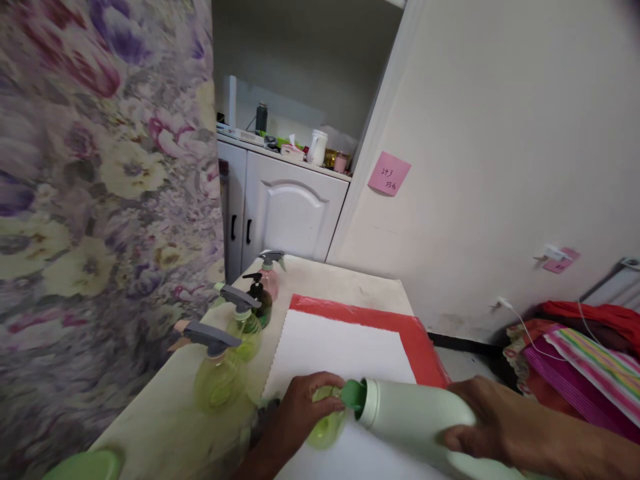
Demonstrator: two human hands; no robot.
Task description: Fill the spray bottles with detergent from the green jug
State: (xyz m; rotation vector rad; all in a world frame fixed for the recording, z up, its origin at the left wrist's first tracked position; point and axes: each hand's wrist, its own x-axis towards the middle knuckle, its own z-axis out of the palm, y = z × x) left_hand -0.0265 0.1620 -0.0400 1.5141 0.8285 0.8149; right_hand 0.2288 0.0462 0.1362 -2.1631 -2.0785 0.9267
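While the left grip (303,410) pinches a translucent round bottle (325,432), the right grip (490,420) clasps a smooth container (410,413).

Floral curtain (115,153) beside white cabinet (295,203)

Bottles (244,337), red sheet (425,350) on table (363,289)

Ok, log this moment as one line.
left hand: holding small yellow-green bottle | right hand: holding pale green bottle, tipped | spout: near small yellow-green bottle | beside: spray bottles
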